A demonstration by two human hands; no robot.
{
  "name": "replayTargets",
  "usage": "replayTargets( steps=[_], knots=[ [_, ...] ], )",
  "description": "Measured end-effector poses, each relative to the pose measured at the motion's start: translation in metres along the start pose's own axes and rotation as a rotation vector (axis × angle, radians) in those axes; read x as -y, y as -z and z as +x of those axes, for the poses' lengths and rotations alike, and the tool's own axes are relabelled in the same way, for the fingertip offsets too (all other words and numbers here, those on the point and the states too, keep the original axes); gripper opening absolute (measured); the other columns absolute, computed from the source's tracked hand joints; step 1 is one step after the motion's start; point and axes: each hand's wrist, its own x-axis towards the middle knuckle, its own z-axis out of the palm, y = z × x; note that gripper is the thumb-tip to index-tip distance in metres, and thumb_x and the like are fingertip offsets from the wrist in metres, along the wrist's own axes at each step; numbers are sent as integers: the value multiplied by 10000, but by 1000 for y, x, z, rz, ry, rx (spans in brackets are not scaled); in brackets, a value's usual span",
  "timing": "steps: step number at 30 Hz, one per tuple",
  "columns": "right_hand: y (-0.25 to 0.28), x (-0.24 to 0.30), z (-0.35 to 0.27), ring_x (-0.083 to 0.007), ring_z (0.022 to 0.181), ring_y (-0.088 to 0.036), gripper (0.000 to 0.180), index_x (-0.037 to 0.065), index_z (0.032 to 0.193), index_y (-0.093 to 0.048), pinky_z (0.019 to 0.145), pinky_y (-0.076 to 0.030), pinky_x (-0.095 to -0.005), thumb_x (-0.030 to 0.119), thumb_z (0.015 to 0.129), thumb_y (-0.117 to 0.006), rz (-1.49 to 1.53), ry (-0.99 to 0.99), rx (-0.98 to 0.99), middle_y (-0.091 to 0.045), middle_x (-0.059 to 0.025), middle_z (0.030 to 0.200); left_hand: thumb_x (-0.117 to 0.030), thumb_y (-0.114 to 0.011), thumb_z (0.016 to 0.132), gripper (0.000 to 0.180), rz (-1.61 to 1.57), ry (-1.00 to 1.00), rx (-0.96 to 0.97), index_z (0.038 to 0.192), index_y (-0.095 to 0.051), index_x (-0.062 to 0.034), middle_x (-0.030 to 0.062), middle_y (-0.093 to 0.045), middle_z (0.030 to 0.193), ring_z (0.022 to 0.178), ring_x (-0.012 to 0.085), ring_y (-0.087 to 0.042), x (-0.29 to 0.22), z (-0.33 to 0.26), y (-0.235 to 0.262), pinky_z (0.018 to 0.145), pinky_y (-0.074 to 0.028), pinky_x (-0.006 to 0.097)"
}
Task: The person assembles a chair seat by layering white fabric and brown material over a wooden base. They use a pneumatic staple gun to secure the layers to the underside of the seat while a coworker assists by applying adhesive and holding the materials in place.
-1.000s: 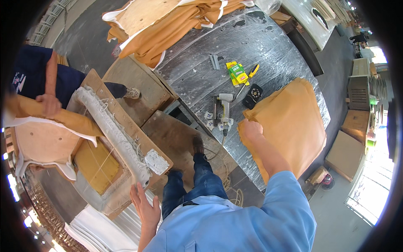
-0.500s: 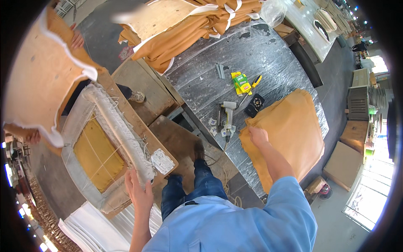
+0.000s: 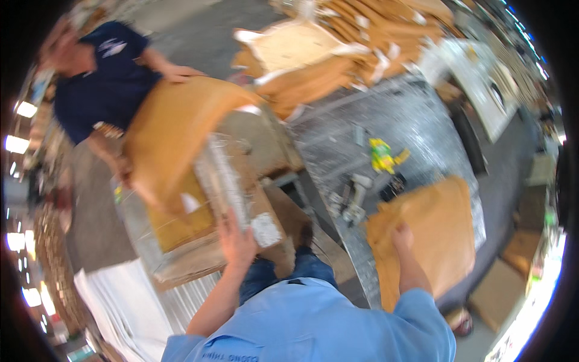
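Observation:
My left hand (image 3: pixel 236 241), fingers stretched and apart, touches the near end of a padded seat frame (image 3: pixel 224 175) by its white-patched corner. My right hand (image 3: pixel 403 236) rests on a stack of tan sheets (image 3: pixel 437 226) with its fingers curled in; blur hides whether a sheet is pinched. Across from me, a co-worker in a dark shirt holds a tan cover piece (image 3: pixel 175 130) with both hands over the frame, hiding much of its far part. A yellow webbed panel (image 3: pixel 178 226) shows inside the frame.
On the dark worktable (image 3: pixel 338 130) lie a staple gun (image 3: pixel 360 190), a black object (image 3: pixel 393 187), a yellow-green box (image 3: pixel 381 155) and a yellow-handled tool (image 3: pixel 402 157). Tan covers (image 3: pixel 319 81) heap at its far end. White sheets (image 3: pixel 123 301) stand at lower left.
The co-worker's piece has turned from its pale side to its tan side and come down over the frame. My view has swung left. My hands remain by the frame and the stack.

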Motion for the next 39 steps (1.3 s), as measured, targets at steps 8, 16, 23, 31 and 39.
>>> replayTargets(
  steps=[8, 16, 23, 31, 39],
  knots=[
    [-35, -32, -44, -280, 792, -641, 372, 41, 1355, -675, 706, -593, -517, 258, 1055, -648, 868, -553, -96, -711, -133, 999, -191, -747, 931, 866, -14, -102, -183, 1706, -367, -125, 352, -436, 1596, 1397, 528, -521, -5, -8, 17, 1159, -449, 578],
    [7, -34, -57, -268, 791, -695, 447, 50, 1317, -688, 503, -545, -398, 438, 1107, -617, 648, -349, -202, -726, -118, 1038, -213, -746, 936, 834, -45, -82, -108, 1697, -404, -206, 271, -429, 1644, 1431, 471, -522, 14, -35, 29, 1168, -450, 561],
    [30, -51, -46, -245, 757, -716, 316, 86, 1256, -703, 535, -598, -404, 362, 1136, -607, 936, -190, -169, -733, -69, 992, -248, -703, 964, 793, -81, -23, -63, 1697, -402, -222, 232, -461, 1638, 1403, 455, -561, 32, -49, 42, 1157, -457, 566],
    [91, -82, -34, -227, 772, -738, 321, 40, 1207, -720, 594, -626, -388, 343, 1123, -653, 1075, -119, -398, -754, -89, 1009, -255, -707, 959, 810, -103, -43, -68, 1700, -385, -189, 242, -484, 1613, 1380, 464, -572, 34, -47, 43, 1129, -487, 571],
    [208, -47, -7, -247, 917, -760, 363, 13, 1299, -724, 773, -661, -391, 320, 1112, -670, 1211, 103, -549, -760, -125, 1101, -245, -726, 940, 813, -90, 32, -131, 1683, -404, -178, 244, -502, 1590, 1343, 462, -592, 56, -73, 54, 1091, -510, 567]
  ],
)
